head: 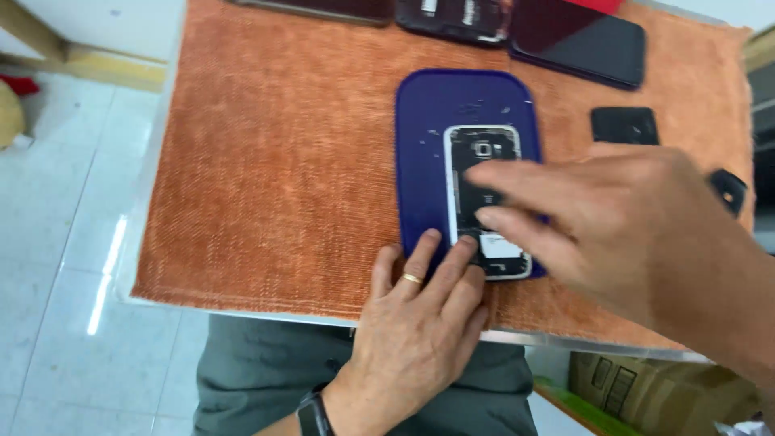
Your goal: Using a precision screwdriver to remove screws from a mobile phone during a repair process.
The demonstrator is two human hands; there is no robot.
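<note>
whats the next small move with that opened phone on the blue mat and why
Probably lower the right hand fingertips onto the opened phone. They hover over its middle, blurred, while the left hand braces its lower edge on the blue mat, so the phone looks steadied for work inside.

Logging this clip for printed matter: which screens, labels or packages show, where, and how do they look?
Dark glossy phone screen: top right of the orange mat, rectangular, unlit.
White label: inside the opened silver-framed phone on the blue pad, small, partly covered by the right hand.
Brown cardboard box: under the table, lower right.
</note>
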